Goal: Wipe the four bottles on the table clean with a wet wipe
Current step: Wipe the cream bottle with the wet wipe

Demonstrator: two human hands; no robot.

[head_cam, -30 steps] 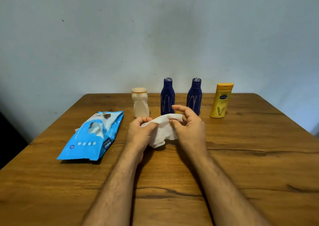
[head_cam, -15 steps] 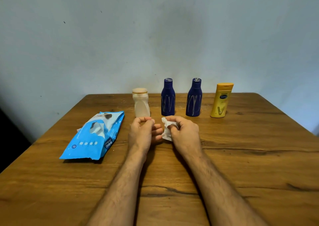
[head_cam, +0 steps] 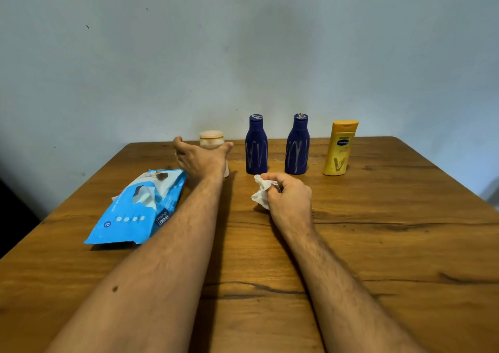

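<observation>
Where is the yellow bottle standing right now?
In the head view, the yellow bottle stands upright at the right end of the row near the table's far edge, just right of the two dark blue bottles and apart from both hands.

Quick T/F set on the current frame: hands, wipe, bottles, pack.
1. The right hand holds a crumpled wipe. True.
2. The left hand rests on the wipe pack. False: it reaches at the white bottle; whether it grips it cannot be told.
3. Two blue bottles stand upright side by side. True.
4. The yellow bottle lies on its side. False: it stands upright, at the right end of the row.
5. The pack lies on the table, left of the left arm. True.
</observation>
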